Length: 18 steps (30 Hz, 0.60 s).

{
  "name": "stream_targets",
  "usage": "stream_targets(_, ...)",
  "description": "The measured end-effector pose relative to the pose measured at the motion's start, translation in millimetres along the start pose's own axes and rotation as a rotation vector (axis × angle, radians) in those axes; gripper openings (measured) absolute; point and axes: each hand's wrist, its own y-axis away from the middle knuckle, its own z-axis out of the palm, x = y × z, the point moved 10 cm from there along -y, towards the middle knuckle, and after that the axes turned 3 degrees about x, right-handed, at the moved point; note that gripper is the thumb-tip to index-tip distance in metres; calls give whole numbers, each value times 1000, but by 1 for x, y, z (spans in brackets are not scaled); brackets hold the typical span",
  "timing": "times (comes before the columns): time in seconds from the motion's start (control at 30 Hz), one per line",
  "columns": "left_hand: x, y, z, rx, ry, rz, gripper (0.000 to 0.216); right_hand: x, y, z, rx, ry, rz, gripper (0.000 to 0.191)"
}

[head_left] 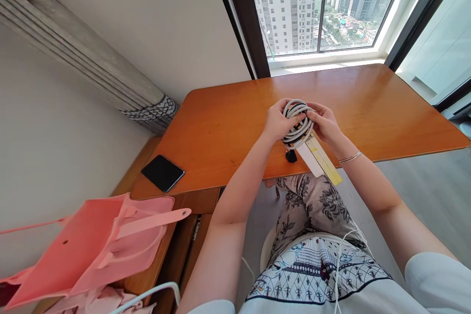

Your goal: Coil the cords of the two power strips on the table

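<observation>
Both my hands hold a power strip [319, 158] above the wooden table [228, 122]. Its white cord [296, 125] is wound in a coil round the strip's far end. My left hand [276, 120] grips the left side of the coil with fingers curled round it. My right hand [324, 121] is closed on the right side, thumb pressing on the loops. The long white and yellow body of the strip sticks out toward me below the hands. A black plug [291, 156] hangs under the coil.
A black phone [162, 172] lies near the table's left front corner. A pink bag [91, 245] sits on a lower wooden unit at left. A folded curtain [91, 66] runs along the wall. A large window [316, 7] stands beyond the table.
</observation>
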Motion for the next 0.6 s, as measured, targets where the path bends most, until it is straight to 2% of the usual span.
stream_targets(0.13,-6,0,0,-9,26,6,54,-2,0,4,12,22,-37,67)
stream_targets(0.23,-15,-1,0,-30,15,-12,74,0,3,12,-27,53,-5,65)
stream_targets(0.3,-17,-2,-1,-30,-22,12,78,-2,4,18,-48,81,6,64)
stream_targets(0.4,-9,-1,-4,-39,-141,101,74,-11,4,18,-17,142,-55,60)
stream_targets(0.5,12,5,-6,-46,-306,246,67,-15,2,12,40,217,-108,53)
stream_targets(0.6,37,13,-2,-76,-509,392,42,-11,-2,7,51,263,-111,48)
